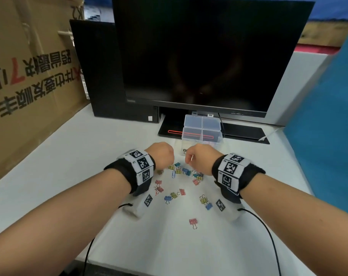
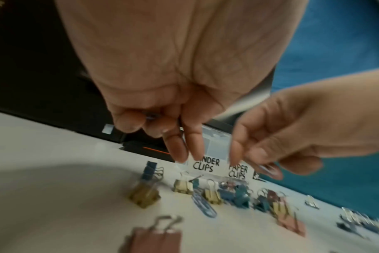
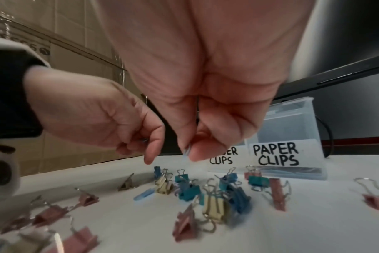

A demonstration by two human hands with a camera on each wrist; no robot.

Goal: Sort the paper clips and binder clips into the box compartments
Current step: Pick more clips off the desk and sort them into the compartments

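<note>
Both hands hover over a scatter of coloured binder clips [image 1: 186, 172] on the white table. My left hand [image 1: 165, 156] pinches a small blue paper clip [image 2: 150, 116] between thumb and curled fingers. To its right, my right hand [image 1: 192, 158] pinches a light blue paper clip [image 3: 186, 151] at its fingertips. Another blue paper clip [image 1: 173, 173] lies flat among the binder clips. Just beyond the hands stands the clear compartment box [image 1: 202, 128], lid open, its front labelled BINDER CLIPS and PAPER CLIPS [image 3: 275, 155]. Paper clips lie in its right front compartment.
A dark monitor [image 1: 205, 52] and its base stand behind the box, with a black computer case [image 1: 101, 76] to the left. A large cardboard carton [image 1: 29, 76] borders the left, a blue partition [image 1: 328, 126] the right. A pink binder clip [image 1: 193, 222] lies nearer me.
</note>
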